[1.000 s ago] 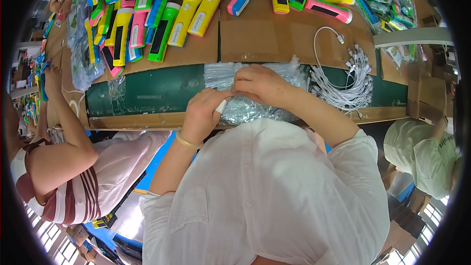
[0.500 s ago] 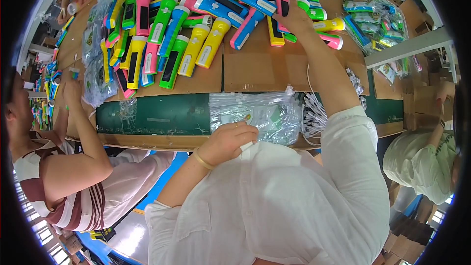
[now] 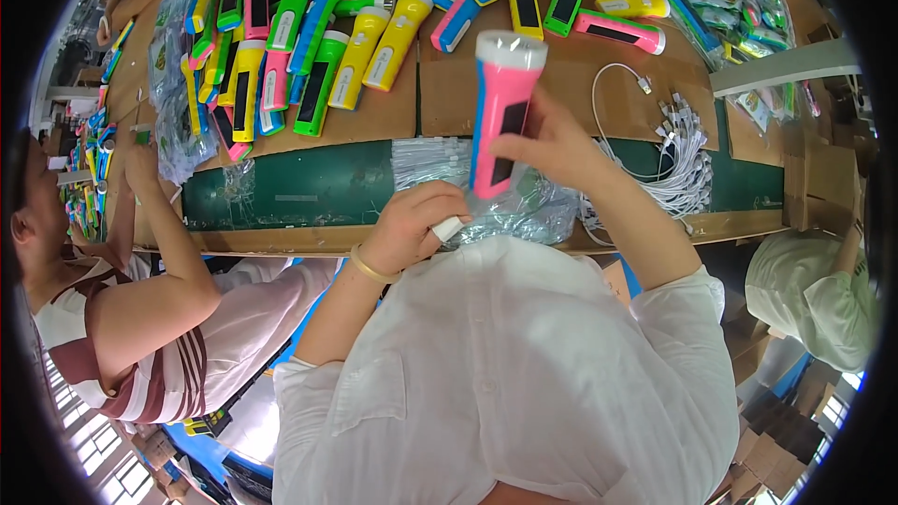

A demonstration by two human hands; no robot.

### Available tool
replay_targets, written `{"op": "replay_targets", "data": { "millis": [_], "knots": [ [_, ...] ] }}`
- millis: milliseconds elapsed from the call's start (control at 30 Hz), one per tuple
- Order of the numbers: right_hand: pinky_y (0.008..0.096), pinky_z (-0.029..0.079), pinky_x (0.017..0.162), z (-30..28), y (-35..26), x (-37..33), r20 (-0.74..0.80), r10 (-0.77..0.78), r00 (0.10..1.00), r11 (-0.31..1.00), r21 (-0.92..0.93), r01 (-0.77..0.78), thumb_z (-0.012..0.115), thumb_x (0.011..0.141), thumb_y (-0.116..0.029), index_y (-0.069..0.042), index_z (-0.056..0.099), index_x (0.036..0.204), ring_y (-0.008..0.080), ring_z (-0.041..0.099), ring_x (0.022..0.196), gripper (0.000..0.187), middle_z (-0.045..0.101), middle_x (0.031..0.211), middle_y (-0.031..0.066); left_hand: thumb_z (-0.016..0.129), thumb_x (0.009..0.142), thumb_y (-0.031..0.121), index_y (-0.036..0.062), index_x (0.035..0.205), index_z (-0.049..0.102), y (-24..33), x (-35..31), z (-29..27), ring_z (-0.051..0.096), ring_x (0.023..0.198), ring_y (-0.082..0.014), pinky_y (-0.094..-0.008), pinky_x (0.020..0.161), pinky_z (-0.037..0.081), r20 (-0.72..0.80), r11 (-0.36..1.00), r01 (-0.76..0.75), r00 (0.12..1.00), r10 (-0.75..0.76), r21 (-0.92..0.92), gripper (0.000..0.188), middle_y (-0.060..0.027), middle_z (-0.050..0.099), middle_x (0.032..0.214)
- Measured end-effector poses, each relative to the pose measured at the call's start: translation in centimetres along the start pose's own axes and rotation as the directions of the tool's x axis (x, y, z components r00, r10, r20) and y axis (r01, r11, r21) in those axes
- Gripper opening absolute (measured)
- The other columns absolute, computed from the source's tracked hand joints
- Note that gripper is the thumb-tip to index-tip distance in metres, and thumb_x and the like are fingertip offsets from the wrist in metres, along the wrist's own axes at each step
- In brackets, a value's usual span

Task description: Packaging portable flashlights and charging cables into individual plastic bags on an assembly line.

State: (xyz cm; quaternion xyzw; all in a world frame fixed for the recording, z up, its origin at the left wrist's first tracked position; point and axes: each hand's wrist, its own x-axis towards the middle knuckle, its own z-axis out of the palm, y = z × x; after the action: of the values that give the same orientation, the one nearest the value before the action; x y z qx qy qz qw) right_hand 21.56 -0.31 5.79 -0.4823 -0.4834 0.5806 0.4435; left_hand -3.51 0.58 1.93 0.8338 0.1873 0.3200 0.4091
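My right hand (image 3: 547,145) grips a pink flashlight (image 3: 499,105) with a blue side and a dark panel, held upright with its lens end up. Its lower end goes into a clear plastic bag (image 3: 524,210) lying at the table's near edge. My left hand (image 3: 416,224) holds the bag's mouth, with a small white piece at its fingertips. A gold bangle is on my left wrist.
Many coloured flashlights (image 3: 327,47) lie heaped on cardboard (image 3: 561,84) across the table. White cables (image 3: 678,154) are bundled at the right. Stacked clear bags (image 3: 426,159) sit behind my left hand. A person in a striped shirt (image 3: 140,318) sits at the left, another person (image 3: 814,290) at the right.
My right hand reached to the heap, picked up a pink flashlight and brought it back to the bag. My left hand stayed at the bag.
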Motion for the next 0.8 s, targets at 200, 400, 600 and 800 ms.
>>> {"op": "replay_targets", "data": {
  "millis": [200,400,600,800],
  "knots": [
    [0.0396,0.054,0.082,0.6,2.0,-2.3,0.249,-0.028,0.968,0.874,-0.463,0.144,0.077,0.088,-0.037,-0.004,0.052,0.131,0.0330,0.068,0.098,0.059,0.068,0.107,0.0178,0.071,0.079,-0.002,0.0053,0.097,0.069,0.8,-0.1,0.2,0.066,0.080,-0.0284,-0.0340,0.068,0.054,-0.091,0.999,0.033,0.995,-0.032,0.013,0.019,-0.0104,0.066,0.094],
    [0.0449,0.053,0.082,-0.6,-2.9,-3.1,0.392,0.200,0.898,0.305,-0.896,0.323,0.075,0.086,-0.028,-0.006,0.060,0.115,0.0337,0.067,0.100,0.039,0.067,0.103,0.0126,0.075,0.078,-0.002,0.0052,0.091,0.071,0.7,-1.5,-0.1,0.062,0.082,-0.0234,-0.0325,0.070,0.051,-0.204,0.996,0.087,0.975,-0.088,-0.012,0.015,-0.0085,0.062,0.089],
    [0.0450,0.055,0.082,1.6,0.3,-3.5,0.450,0.292,0.844,0.138,-0.893,0.428,0.072,0.088,-0.029,-0.007,0.062,0.112,0.0300,0.068,0.101,0.034,0.068,0.102,0.0109,0.075,0.080,-0.001,0.0043,0.090,0.068,0.3,0.1,1.4,0.058,0.083,-0.0239,-0.0318,0.074,0.048,-0.054,0.999,0.008,0.998,-0.011,-0.050,0.013,-0.0098,0.057,0.093],
    [0.0456,0.056,0.082,-8.7,2.0,0.9,-0.348,-0.082,0.934,0.117,-0.934,-0.338,0.075,0.086,-0.033,-0.006,0.071,0.094,0.0349,0.067,0.100,0.029,0.069,0.102,0.0146,0.074,0.079,-0.003,0.0024,0.096,0.062,-1.0,-1.3,0.8,0.062,0.089,-0.0305,-0.0363,0.079,0.052,-0.141,0.983,0.165,0.978,-0.153,0.078,0.021,-0.0128,0.061,0.098]
  ]
}}
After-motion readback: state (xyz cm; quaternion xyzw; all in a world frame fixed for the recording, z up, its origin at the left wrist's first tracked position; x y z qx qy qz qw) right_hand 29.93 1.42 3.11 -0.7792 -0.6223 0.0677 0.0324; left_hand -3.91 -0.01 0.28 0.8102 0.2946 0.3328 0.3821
